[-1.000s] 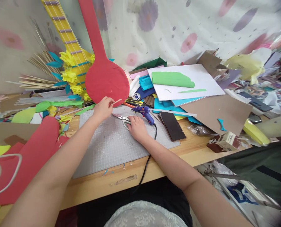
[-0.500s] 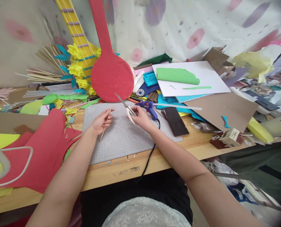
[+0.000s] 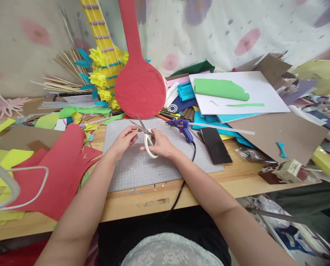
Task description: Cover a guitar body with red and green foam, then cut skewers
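My right hand (image 3: 162,143) grips a pair of scissors (image 3: 147,130) with white handles, the blades spread apart and pointing away to the left. My left hand (image 3: 124,140) is closed in a pinch on a thin wooden stick (image 3: 137,129); only a short tip of it shows, close to the scissor blades. Whether the blades touch the stick I cannot tell. Both hands are over a grey cutting mat (image 3: 142,171). Just behind them leans a red, round-bodied, long-necked paper shape (image 3: 140,88).
A purple glue gun (image 3: 183,129) and a dark phone (image 3: 216,146) lie to the right. White board (image 3: 270,90) with green paper (image 3: 220,88) sits behind. Red paper (image 3: 51,171) covers the left side. A yellow guitar-like piece (image 3: 105,44) and bamboo sticks (image 3: 67,79) stand at the back left.
My hands have come together. The scissors have opened, and their blades are now at the stick's tip. The stick has turned, its long lower part now out of sight. The view has shifted left.
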Available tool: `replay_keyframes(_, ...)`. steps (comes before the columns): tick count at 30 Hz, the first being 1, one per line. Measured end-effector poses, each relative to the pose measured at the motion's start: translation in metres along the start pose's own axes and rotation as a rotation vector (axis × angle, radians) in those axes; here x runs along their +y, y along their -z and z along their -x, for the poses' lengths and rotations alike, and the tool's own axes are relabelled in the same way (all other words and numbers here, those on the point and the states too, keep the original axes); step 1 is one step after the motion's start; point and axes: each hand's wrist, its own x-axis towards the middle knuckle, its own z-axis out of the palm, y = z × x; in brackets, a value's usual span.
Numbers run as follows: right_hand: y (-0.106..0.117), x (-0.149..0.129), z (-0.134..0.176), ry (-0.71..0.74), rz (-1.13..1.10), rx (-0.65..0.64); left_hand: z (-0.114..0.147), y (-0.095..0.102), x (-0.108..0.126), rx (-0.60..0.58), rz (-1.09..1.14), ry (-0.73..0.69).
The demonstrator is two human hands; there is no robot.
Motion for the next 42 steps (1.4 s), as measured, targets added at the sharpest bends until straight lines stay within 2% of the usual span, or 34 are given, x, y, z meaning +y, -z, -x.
replay_keyframes(6, 0.001, 0.003, 0.005, 0.028, 0.069, -0.006, -0.006, -0.004, -0.01, 0.066, -0.186, -0.194)
replay_keyframes(12, 0.005, 0.004, 0.006, 0.036, 0.094, -0.062, -0.006, -0.003, -0.014, 0.072, -0.329, -0.282)
replay_keyframes(23, 0.001, 0.013, 0.004, 0.14, 0.056, -0.019, -0.005, 0.001, -0.013, 0.088, -0.393, -0.287)
replay_keyframes(30, 0.003, 0.003, 0.004, 0.033, 0.029, -0.025, -0.005, -0.001, -0.01, 0.101, -0.411, -0.321)
replay_keyframes(42, 0.0, -0.003, 0.003, -0.05, 0.106, -0.024, -0.007, -0.002, -0.014, 0.122, -0.57, -0.306)
